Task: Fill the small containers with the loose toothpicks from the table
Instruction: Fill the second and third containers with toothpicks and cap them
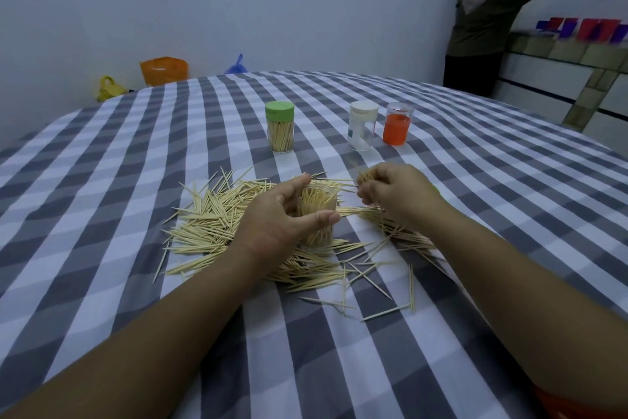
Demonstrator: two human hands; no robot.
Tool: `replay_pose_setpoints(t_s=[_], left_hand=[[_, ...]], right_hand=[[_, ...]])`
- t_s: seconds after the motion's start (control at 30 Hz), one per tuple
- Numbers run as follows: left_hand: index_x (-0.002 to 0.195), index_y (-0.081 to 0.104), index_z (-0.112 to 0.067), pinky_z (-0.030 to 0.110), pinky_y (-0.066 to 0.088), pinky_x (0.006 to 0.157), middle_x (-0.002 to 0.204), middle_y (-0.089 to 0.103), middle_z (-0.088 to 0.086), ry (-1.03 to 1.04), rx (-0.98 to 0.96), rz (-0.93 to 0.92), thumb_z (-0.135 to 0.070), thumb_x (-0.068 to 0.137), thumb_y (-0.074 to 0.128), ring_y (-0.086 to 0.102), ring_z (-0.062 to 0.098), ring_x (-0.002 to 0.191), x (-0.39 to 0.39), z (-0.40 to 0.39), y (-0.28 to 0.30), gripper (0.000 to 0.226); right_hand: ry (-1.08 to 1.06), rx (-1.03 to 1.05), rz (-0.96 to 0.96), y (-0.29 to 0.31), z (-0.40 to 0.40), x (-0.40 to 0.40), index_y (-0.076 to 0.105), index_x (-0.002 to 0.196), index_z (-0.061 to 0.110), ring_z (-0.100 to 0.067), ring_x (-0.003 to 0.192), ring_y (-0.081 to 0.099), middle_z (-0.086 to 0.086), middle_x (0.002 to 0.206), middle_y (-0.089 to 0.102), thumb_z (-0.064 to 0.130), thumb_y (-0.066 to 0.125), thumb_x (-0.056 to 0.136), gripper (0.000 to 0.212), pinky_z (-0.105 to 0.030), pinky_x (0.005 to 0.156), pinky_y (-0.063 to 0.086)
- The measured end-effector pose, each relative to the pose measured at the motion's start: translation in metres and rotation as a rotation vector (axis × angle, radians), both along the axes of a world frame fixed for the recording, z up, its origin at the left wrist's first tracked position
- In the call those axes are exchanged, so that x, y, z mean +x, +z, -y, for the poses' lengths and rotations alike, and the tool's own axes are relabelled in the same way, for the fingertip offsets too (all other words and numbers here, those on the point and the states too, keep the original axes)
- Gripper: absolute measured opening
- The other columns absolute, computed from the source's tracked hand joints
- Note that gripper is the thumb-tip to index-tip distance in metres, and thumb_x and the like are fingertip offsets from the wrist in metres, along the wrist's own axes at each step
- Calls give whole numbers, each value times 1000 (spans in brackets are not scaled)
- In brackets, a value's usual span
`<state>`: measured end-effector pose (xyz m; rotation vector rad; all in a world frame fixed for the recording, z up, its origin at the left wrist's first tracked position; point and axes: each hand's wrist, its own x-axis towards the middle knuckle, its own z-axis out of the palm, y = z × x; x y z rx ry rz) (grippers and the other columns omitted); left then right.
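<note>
Your left hand (278, 218) is curled round the open jar (317, 215) near the middle of the table (102, 181), thumb across its near side and fingers wrapped behind it, so the jar stands upright and already packed with toothpicks standing on end. To the left of that hand the loose toothpicks (210, 221) lie in a thick heap, which runs under your wrist and thins out toward the near edge, where a few single sticks lie apart on the checked cloth (306, 367). Left of the heap the cloth runs bare to the table's left edge, and the near part of the table between your forearms carries only those few strays. Just right of the jar, your right hand (401, 196) pinches a small bundle (368, 177) of toothpicks between curled fingertips and thumb, held above the right part of the heap and close to the jar's mouth; more sticks lie under and right of it. A sliver of green shows behind your right hand, too hidden to tell what it is. Toward the far edge stand three more containers, well apart from your hands: a green-lidded jar (279, 126) full of toothpicks on the left, then a white-lidded jar (362, 126) that looks clear inside, and touching or just beside it an orange jar (398, 125). Right of your right arm the cloth runs bare to the table's right edge.
</note>
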<state>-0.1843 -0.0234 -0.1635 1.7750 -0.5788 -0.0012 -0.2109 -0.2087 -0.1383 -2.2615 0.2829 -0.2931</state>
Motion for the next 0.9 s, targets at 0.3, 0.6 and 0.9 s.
replay_pose_setpoints(t_s=[0.3, 0.6, 0.9], left_hand=[[137, 49, -16, 16, 49, 93, 128, 56, -7, -11, 5, -6, -41, 52, 77, 57, 4, 113, 1, 1, -1, 93], [136, 50, -16, 9, 50, 81, 122, 62, 0, -7, -11, -7, -35, 57, 81, 63, -2, 99, -1, 1, -1, 87], [136, 51, -18, 9, 46, 64, 102, 63, -1, -19, 14, 11, -40, 55, 79, 66, -2, 75, 1, 1, -2, 88]], right_hand=[[80, 802, 118, 10, -7, -4, 57, 96, 10, -21, 85, 70, -10, 88, 69, 7, 44, 98, 14, -30, 73, 56], [77, 955, 352, 10, -38, -6, 54, 93, 11, -20, 87, 68, -8, 87, 69, 7, 41, 100, 16, -31, 79, 56], [57, 668, 202, -3, -50, -5, 54, 96, 24, -18, 90, 65, -4, 104, 69, 20, 44, 100, 11, -32, 74, 53]])
